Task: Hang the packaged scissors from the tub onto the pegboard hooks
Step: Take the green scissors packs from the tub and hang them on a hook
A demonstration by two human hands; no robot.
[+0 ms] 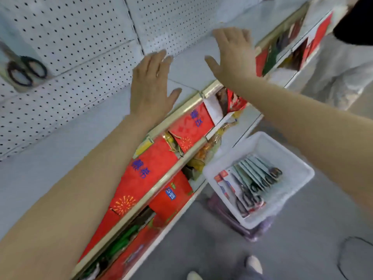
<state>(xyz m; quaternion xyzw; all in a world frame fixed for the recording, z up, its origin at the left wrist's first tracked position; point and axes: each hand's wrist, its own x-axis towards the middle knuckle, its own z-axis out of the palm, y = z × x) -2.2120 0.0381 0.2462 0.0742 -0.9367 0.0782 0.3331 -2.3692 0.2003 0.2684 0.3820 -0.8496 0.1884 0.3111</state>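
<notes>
My left hand (151,83) and my right hand (234,54) are both stretched out flat, fingers spread and empty, over the white shelf below the white pegboard (80,33). One pack of black-handled scissors (22,69) hangs on the pegboard at the far left. A white tub (290,160) stands on the floor at lower right. Several packaged scissors (250,184) lie in it, some on red cards, some on grey-green cards. Both hands are far above the tub.
Below the white shelf (191,67), lower shelves (161,158) hold red packaged goods behind gold-edged rails. The tub rests on a purple stool (256,233). Another person in light clothing (339,63) stands at upper right. My shoes (252,263) are on the grey floor.
</notes>
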